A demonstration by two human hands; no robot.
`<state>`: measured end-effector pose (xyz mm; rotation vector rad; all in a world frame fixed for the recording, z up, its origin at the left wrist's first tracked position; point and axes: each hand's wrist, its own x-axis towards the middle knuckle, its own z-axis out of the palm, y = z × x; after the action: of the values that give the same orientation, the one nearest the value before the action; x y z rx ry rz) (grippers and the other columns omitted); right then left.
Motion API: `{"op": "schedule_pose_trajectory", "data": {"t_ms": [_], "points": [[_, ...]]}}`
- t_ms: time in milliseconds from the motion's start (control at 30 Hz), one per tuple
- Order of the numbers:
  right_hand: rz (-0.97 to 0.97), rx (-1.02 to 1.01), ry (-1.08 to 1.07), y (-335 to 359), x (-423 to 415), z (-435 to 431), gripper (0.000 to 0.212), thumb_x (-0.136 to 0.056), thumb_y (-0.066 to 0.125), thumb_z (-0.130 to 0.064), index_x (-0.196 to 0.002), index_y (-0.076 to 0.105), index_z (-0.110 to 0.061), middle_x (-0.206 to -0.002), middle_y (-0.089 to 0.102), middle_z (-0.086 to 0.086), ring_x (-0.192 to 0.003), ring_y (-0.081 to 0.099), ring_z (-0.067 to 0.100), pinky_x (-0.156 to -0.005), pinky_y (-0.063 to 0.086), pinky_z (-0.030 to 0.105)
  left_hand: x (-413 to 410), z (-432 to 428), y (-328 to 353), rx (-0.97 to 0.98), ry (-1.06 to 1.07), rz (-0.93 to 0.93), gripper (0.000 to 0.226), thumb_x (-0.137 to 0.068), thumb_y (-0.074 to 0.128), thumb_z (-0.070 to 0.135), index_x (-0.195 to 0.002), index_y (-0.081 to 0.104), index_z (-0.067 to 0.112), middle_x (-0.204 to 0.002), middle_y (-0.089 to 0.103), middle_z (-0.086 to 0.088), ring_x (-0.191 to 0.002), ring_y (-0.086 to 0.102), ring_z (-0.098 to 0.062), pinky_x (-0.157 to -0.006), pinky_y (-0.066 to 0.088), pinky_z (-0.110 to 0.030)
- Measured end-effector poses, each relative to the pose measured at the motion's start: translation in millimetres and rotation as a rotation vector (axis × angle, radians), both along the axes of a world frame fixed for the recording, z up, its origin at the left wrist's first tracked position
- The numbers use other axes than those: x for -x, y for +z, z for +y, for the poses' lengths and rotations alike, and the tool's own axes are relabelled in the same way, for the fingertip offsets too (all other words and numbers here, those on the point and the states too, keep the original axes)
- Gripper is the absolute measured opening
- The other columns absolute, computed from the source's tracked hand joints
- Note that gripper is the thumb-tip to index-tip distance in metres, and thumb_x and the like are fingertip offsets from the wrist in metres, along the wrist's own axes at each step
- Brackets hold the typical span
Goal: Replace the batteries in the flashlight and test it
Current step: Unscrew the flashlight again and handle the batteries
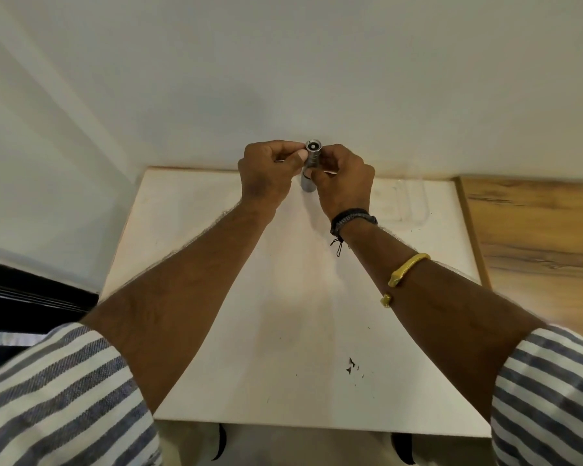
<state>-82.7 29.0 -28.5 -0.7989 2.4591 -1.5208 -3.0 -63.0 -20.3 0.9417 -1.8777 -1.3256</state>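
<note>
the left hand (266, 171) and the right hand (342, 178) both grip a small silver flashlight (311, 166), fingers curled around it from each side. it is held upright above the far edge of the white tabletop (283, 331), one round end facing up.

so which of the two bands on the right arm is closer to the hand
The dark braided bracelet, right at the wrist of the right hand that holds the flashlight. The gold bangle sits further up the forearm.
</note>
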Motion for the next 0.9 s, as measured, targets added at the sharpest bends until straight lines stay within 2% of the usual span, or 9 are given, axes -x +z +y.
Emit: {"op": "schedule_pose_trajectory", "data": {"t_ms": [167,267,367,467,567,633,733,833,900], "points": [[-0.003,-0.008,-0.002,-1,4,-4,0.022,-0.084,0.078,-0.012,-0.106,0.073,-0.012,-0.098,0.077,0.002,-0.091,0.072,0.016,-0.089,0.058,0.027,2,0,-3,-0.031,0.009,0.021,0.022,-0.087,0.075,0.019,-0.108,0.076,0.01,-0.096,0.078,-0.001,-0.087,0.075,-0.012,-0.084,0.062,-0.037],[0.018,-0.052,0.001,2,5,-4,0.023,-0.085,0.077,-0.014,-0.108,0.073,-0.012,-0.101,0.077,0.003,-0.092,0.072,0.017,-0.089,0.058,0.03,0,3,-3,-0.047,0.013,0.006,0.023,-0.087,0.074,0.018,-0.109,0.076,0.01,-0.097,0.078,0.0,-0.088,0.075,-0.01,-0.086,0.061,-0.034],[-0.013,-0.043,-0.034,7,0,3,0.033,-0.084,0.075,-0.012,-0.116,0.069,-0.009,-0.11,0.074,0.006,-0.098,0.069,0.019,-0.091,0.058,0.031,-6,9,-1,-0.081,0.046,0.02,0.023,-0.086,0.075,0.019,-0.108,0.076,0.01,-0.096,0.077,0.0,-0.087,0.074,-0.01,-0.085,0.061,-0.034],[-0.058,0.03,-0.077,15,-9,18,0.04,-0.081,0.078,-0.006,-0.118,0.065,-0.011,-0.11,0.072,0.004,-0.098,0.067,0.016,-0.086,0.057,0.024,-16,21,5,-0.095,0.088,0.032,0.022,-0.085,0.075,0.023,-0.105,0.076,0.013,-0.093,0.078,0.001,-0.085,0.075,-0.012,-0.083,0.062,-0.037],[-0.053,0.112,-0.114,24,-21,41,0.032,-0.082,0.076,-0.005,-0.111,0.067,-0.013,-0.097,0.072,-0.003,-0.09,0.068,0.013,-0.074,0.05,0.005,-30,42,14,-0.107,0.102,0.048,0.022,-0.086,0.075,0.024,-0.105,0.076,0.012,-0.092,0.078,0.0,-0.081,0.074,-0.013,-0.077,0.063,-0.035],[-0.054,0.166,-0.142,33,-31,58,0.026,-0.084,0.073,-0.004,-0.108,0.069,-0.011,-0.093,0.072,-0.002,-0.087,0.069,0.013,-0.071,0.048,0.003,-40,58,21,-0.139,0.099,0.079,0.02,-0.087,0.074,0.02,-0.104,0.076,0.011,-0.09,0.078,-0.002,-0.079,0.075,-0.015,-0.073,0.063,-0.033],[-0.075,0.22,-0.176,47,-48,93,0.021,-0.086,0.072,-0.007,-0.106,0.07,-0.01,-0.091,0.074,0.0,-0.084,0.07,0.013,-0.074,0.053,0.009,-55,90,33,-0.155,0.087,0.107,0.017,-0.088,0.072,0.015,-0.103,0.075,0.009,-0.085,0.077,-0.003,-0.075,0.075,-0.015,-0.068,0.062,-0.027],[-0.122,0.247,-0.221,54,-61,127,0.017,-0.086,0.073,-0.009,-0.102,0.072,-0.014,-0.087,0.074,-0.002,-0.082,0.071,0.012,-0.078,0.062,0.032,-66,123,38,-0.158,0.06,0.098,0.017,-0.089,0.071,0.015,-0.104,0.075,0.008,-0.086,0.077,-0.004,-0.075,0.075,-0.015,-0.068,0.062,-0.027],[-0.142,0.247,-0.253,56,-67,153,0.015,-0.085,0.073,-0.011,-0.099,0.072,-0.018,-0.085,0.074,-0.004,-0.081,0.072,0.014,-0.076,0.063,0.039,-71,144,38,-0.155,0.01,0.081,0.016,-0.089,0.071,0.015,-0.103,0.076,0.009,-0.087,0.077,-0.003,-0.076,0.075,-0.014,-0.068,0.063,-0.029]]}}
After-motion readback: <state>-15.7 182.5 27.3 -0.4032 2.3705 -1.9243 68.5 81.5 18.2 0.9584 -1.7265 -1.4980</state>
